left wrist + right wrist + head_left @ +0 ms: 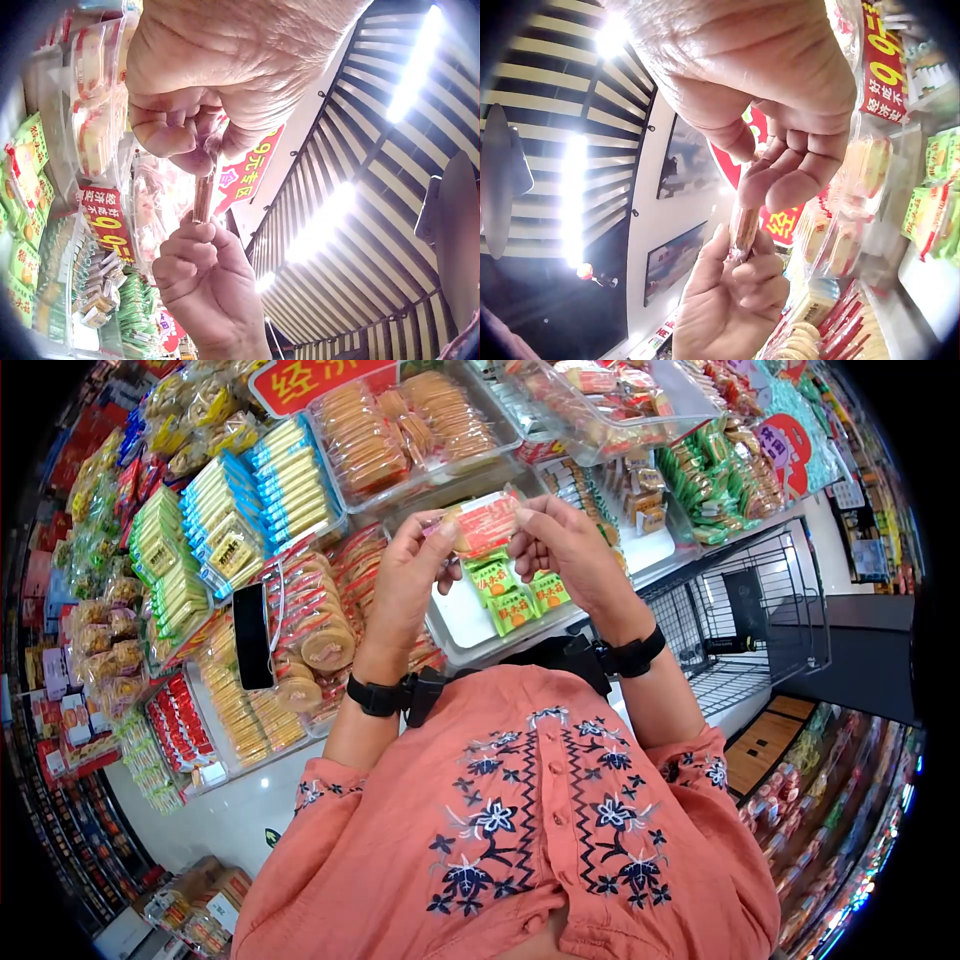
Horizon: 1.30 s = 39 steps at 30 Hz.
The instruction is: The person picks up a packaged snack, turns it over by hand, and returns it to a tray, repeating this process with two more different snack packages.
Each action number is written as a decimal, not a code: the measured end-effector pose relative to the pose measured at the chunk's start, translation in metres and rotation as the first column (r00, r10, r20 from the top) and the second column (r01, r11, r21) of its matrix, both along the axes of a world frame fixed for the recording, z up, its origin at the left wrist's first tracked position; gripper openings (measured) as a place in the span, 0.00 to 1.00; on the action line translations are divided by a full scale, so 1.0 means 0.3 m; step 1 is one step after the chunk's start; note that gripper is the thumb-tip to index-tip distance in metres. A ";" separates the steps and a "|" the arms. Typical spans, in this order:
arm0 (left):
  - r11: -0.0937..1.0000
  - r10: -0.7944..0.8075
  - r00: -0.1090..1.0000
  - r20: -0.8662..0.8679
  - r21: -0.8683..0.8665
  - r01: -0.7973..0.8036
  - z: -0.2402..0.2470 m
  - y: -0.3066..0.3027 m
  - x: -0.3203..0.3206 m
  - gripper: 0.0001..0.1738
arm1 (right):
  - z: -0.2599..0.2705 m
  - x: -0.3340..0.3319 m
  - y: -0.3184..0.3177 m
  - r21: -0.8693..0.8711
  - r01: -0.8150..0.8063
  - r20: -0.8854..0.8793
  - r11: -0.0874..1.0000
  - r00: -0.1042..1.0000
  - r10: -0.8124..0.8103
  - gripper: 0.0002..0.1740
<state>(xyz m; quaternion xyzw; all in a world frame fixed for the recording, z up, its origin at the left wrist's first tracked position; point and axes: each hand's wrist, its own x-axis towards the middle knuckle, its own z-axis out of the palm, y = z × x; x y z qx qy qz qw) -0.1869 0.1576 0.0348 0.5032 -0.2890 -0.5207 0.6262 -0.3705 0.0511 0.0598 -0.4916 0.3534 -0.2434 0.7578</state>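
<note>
Both hands hold a small flat packet of biscuits (487,525) in a clear wrapper with a red and white label, raised above a display bin. The left hand (408,560) pinches one end between thumb and fingers. At the opposite end, the right hand (572,550) pinches it the same way. From the left wrist, the packet (202,196) shows edge-on as a thin brown strip between the two hands. Just below it, several green snack packets (515,595) lie in the white-bottomed bin (462,638).
Trays of wrapped biscuits (365,435) and blue-wrapped packs (290,475) rise behind the hands. A phone (252,635) hangs on a white cord at the left. The wire shopping cart (740,615) stands at the right, beyond the bin's edge.
</note>
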 end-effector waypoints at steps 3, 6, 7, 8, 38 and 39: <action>1.000 -0.006 1.000 0.001 0.012 0.006 -0.001 -0.011 0.006 0.17 | -0.012 0.007 -0.009 0.014 0.007 -0.011 1.000 1.000 -0.006 0.16; 1.000 -0.019 1.000 0.001 0.013 0.019 -0.012 -0.036 0.020 0.17 | -0.027 0.016 -0.028 0.026 0.015 -0.022 1.000 1.000 -0.014 0.16; 1.000 -0.025 1.000 -0.001 0.016 0.025 -0.020 -0.043 0.024 0.18 | -0.034 0.018 -0.034 0.027 0.020 -0.025 0.999 0.999 -0.020 0.16; 0.999 -0.029 1.000 -0.008 0.014 0.029 -0.029 -0.049 0.026 0.18 | -0.041 0.016 -0.037 0.030 0.026 -0.030 0.999 0.999 -0.025 0.16; 1.000 -0.015 1.000 0.015 0.005 0.015 -0.040 -0.054 0.054 0.20 | -0.075 0.050 -0.053 0.018 0.030 -0.021 0.999 0.999 -0.030 0.16; 1.000 -0.009 1.000 0.024 -0.008 0.009 -0.049 -0.061 0.059 0.20 | -0.073 0.054 -0.051 -0.005 0.041 -0.023 0.999 0.999 -0.041 0.16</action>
